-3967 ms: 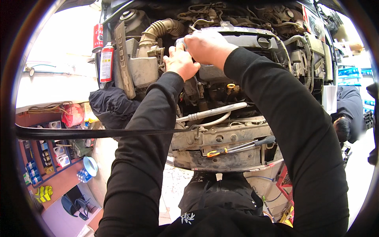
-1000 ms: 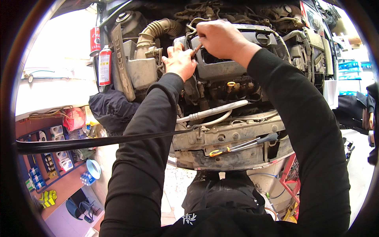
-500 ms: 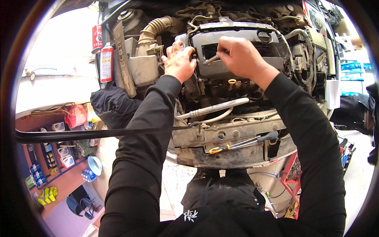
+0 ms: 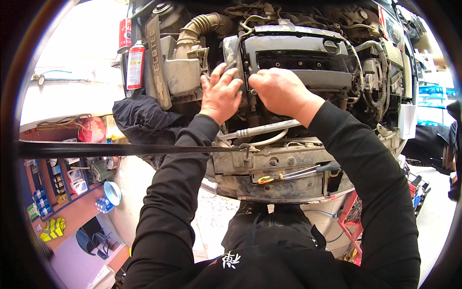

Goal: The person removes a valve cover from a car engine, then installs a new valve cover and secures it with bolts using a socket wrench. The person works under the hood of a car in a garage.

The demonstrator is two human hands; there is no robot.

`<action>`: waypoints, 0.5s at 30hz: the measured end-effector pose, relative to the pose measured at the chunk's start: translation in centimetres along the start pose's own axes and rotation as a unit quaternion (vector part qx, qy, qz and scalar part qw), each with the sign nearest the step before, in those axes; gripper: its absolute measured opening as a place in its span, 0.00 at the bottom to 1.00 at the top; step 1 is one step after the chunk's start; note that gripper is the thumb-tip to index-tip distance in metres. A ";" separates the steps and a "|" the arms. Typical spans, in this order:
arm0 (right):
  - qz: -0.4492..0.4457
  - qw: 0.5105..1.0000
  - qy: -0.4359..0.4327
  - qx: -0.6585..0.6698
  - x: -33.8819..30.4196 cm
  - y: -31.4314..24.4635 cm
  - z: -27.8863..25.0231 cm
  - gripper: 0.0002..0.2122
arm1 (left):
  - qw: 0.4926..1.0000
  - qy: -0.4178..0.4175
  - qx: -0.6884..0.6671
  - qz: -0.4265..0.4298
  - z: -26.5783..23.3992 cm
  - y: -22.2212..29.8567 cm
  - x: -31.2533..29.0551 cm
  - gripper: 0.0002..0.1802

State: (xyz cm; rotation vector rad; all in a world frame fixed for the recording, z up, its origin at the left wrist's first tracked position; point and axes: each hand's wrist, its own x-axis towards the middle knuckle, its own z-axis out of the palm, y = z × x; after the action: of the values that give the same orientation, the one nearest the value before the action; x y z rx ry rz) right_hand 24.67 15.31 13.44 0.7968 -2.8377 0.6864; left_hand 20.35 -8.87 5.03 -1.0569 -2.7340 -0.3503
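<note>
My left hand (image 4: 222, 96) rests on the left end of the engine, its fingers bent and spread over the grey cover there. A dark piece shows by its fingertips; I cannot tell whether it is loose. My right hand (image 4: 284, 94) is closed at the front left corner of the grey valve cover (image 4: 298, 77). From under its fingers pokes the short end of a metal socket tool (image 4: 253, 91); the rest is hidden in the fist. The long recess in the cover (image 4: 313, 61) lies exposed, with several round holes along it.
Left of the engine are a ribbed intake hose (image 4: 195, 29), a detached plastic trim strip (image 4: 159, 62), two spray cans (image 4: 136, 65) and a dark cloth (image 4: 144, 118). An orange-handled tool (image 4: 265, 179) and a screwdriver (image 4: 327, 166) lie on the front crossmember. A black bar (image 4: 120, 149) crosses at left.
My right hand has moved left and down with the socket tool, from the recess to the cover's front left corner. My left hand has shifted slightly lower on the engine's left end.
</note>
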 end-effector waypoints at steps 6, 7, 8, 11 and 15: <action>-0.047 0.995 -0.081 -0.042 1.0 -3.2 0.6 0.12 | 0.992 -0.059 -0.104 -0.030 0.5 2.8 -0.3 0.24; -0.035 0.996 -0.066 -0.051 1.1 -3.5 0.5 0.10 | 0.990 -0.028 -0.136 -0.034 0.6 3.0 -0.5 0.21; -0.016 0.996 -0.060 -0.061 1.3 -3.7 0.3 0.08 | 0.987 0.016 -0.156 -0.018 0.7 3.2 -0.7 0.19; 0.036 0.996 -0.045 -0.075 1.5 -4.2 -0.4 0.07 | 0.958 -0.009 -0.286 -0.019 1.5 2.2 -0.5 0.12; 0.092 0.993 -0.037 -0.063 1.5 -4.8 -1.1 0.09 | 0.972 0.091 -0.217 -0.026 3.0 2.0 0.3 0.06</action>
State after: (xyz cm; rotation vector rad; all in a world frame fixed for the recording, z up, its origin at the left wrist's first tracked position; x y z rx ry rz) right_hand 25.87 11.49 16.63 0.5586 -3.0134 0.5022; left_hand 21.22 -6.36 2.56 -0.9853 -2.5800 -1.0365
